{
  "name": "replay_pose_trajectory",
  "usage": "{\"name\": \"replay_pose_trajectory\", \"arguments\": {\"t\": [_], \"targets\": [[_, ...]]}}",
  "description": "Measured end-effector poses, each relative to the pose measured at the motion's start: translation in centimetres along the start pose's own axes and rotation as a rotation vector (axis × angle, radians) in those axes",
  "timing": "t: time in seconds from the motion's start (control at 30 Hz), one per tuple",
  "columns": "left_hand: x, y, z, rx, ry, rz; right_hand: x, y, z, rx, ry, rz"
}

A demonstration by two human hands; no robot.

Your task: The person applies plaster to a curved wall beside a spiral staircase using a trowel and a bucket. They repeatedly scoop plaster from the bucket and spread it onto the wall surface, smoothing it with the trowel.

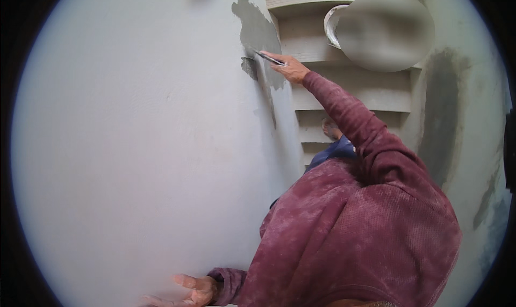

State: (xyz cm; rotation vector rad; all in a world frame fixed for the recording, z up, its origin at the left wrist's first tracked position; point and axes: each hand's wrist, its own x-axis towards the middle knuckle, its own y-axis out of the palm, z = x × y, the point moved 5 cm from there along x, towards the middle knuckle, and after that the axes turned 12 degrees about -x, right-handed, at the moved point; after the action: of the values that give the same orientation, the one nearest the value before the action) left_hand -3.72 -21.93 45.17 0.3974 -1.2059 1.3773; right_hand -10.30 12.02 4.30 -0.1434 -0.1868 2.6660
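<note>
My right hand (pixel 291 68), at the end of a dusty maroon sleeve, is closed around a putty knife (pixel 271 58) with a slim dark handle. The knife meets the white wall (pixel 134 119) at an irregular patch of grey filler (pixel 257 25). A smaller dark grey dab (pixel 248 68) sits just below the tool's tip, and its exact blade shape is hard to make out. Low at the left, my left hand (pixel 196 292) is open beside the wall, thumb and fingers spread, holding nothing. Whether it touches the wall, I cannot tell.
Pale stair steps (pixel 352 89) run down the middle, with a bare foot (pixel 331 128) on one. A white bucket (pixel 334 26) stands on an upper step, mostly hidden by a round blur. The right-hand wall carries a long dark grey patch (pixel 441 119).
</note>
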Motion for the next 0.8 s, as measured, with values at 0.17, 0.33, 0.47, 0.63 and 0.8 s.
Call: {"name": "replay_pose_trajectory", "arguments": {"t": [0.17, 0.33, 0.47, 0.63, 0.8], "targets": [[1.4, -0.8, -1.1, -0.025, 0.102, -0.040, -3.1, 4.0, 1.0, -0.096, -0.118, 0.240], [1.3, -0.3, -0.3, -0.015, 0.154, -0.085, -6.5, 5.2, -0.3, -0.062, -0.112, 0.178], [1.2, -0.1, -1.3, 0.012, 0.257, -0.070, -0.8, 1.9, -2.9, 0.072, 0.056, -0.054], [1.3, 0.0, -1.1, 0.102, 0.200, -0.013, -1.0, 5.2, -0.9, -0.170, -0.144, -0.126], [1.3, -0.3, -1.6, 0.096, -0.008, 0.056, -2.8, 2.6, -2.4, -0.102, -0.076, 0.024]]}}
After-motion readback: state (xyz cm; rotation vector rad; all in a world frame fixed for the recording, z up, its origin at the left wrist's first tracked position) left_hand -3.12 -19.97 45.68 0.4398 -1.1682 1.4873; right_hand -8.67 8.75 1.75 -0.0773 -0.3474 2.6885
